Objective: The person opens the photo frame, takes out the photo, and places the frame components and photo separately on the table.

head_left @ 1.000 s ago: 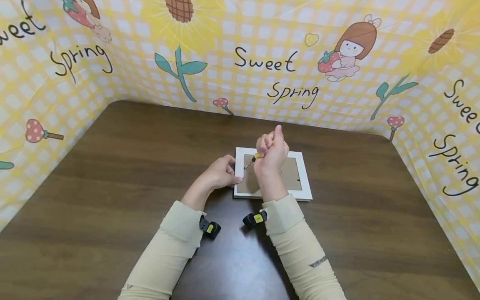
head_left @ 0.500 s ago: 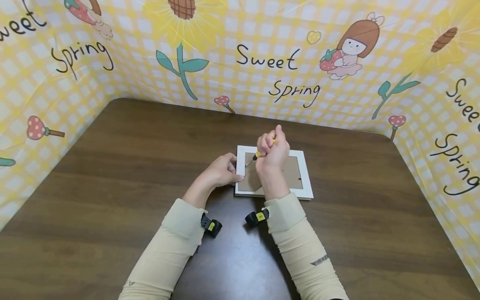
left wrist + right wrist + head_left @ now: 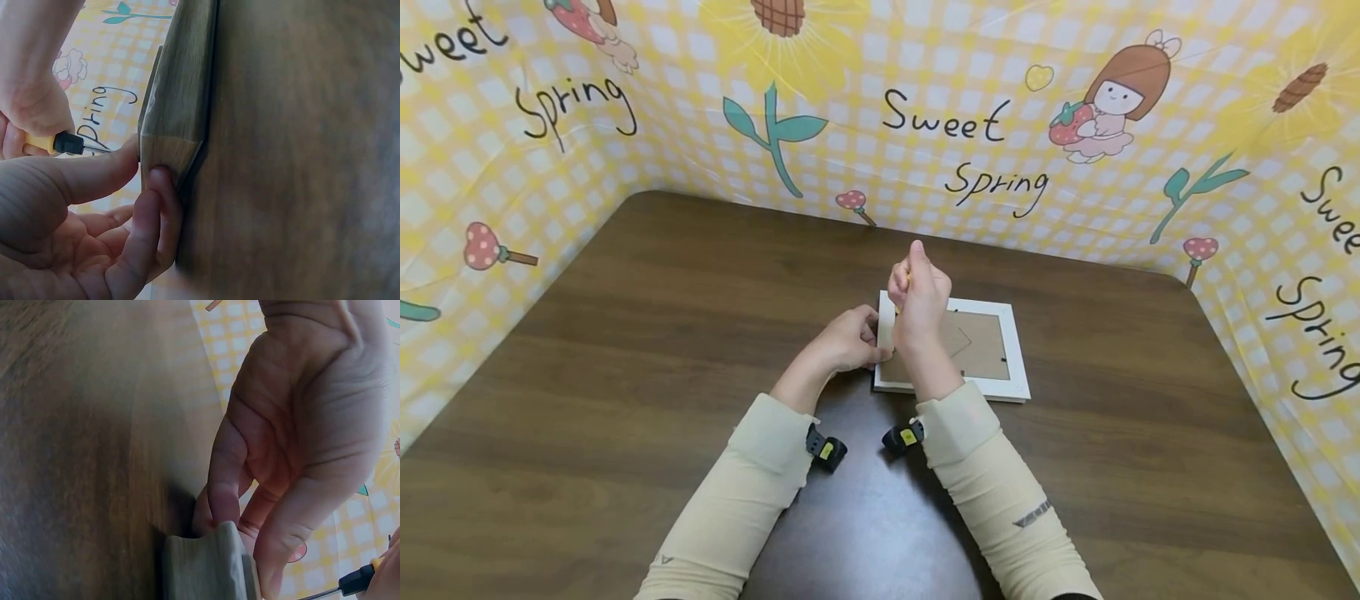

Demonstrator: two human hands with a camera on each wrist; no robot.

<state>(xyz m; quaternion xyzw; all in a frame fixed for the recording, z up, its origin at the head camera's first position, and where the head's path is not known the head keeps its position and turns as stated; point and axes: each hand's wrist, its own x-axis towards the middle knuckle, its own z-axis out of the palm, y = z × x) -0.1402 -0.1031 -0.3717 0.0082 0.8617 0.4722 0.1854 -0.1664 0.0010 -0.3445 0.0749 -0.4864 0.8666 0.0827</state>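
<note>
A white picture frame (image 3: 1017,350) lies back up on the table, its brown backing board (image 3: 985,337) showing with small dark tabs round its edge. My left hand (image 3: 847,340) pinches the frame's left side; in the left wrist view the thumb (image 3: 109,172) presses the upper edge and curled fingers (image 3: 147,219) press the side. Curled round the yellow handle of a screwdriver (image 3: 69,143), my right hand (image 3: 921,304) is above the frame's left part, thumb up. The screwdriver's thin metal shaft points toward the left thumb; its tip is hidden.
The brown wooden table (image 3: 700,300) extends on all sides of the frame. A yellow checked cloth (image 3: 917,167) with printed flowers and lettering stands along the back and both sides. Black wrist cameras (image 3: 827,450) sit on both forearms.
My right hand has moved left with the screwdriver, uncovering more of the backing board and its tabs. The left hand keeps its hold on the frame. The head view has shifted slightly.
</note>
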